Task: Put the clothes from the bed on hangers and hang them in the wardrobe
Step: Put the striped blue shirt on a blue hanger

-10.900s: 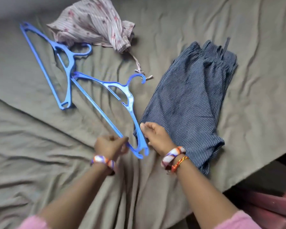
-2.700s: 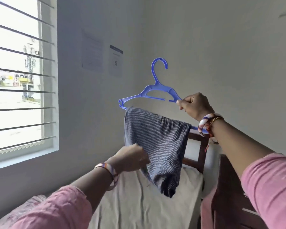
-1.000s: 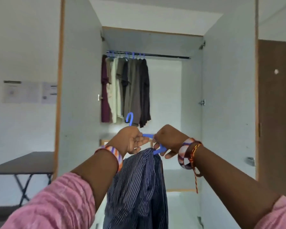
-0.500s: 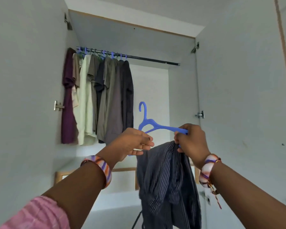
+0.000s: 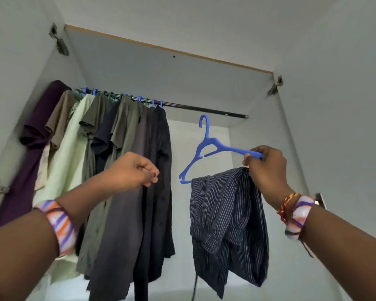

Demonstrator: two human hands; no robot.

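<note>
The striped trousers [image 5: 227, 216] hang folded over the blue hanger [image 5: 208, 148], hook up just below the rod [image 5: 204, 109] for hooking on. Her right hand [image 5: 267, 168] grips its right arm; the left hand [image 5: 132, 170], clenched and empty, is at the hung shirts [image 5: 117, 170].

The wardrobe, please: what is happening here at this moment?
A person is hanging clothes. The right hand grips a blue hanger with a striped dark garment draped over its bar, held up below the free part of the rail. Its hook is not yet on the rail. The left hand, curled, is at the hung shirts.
</note>
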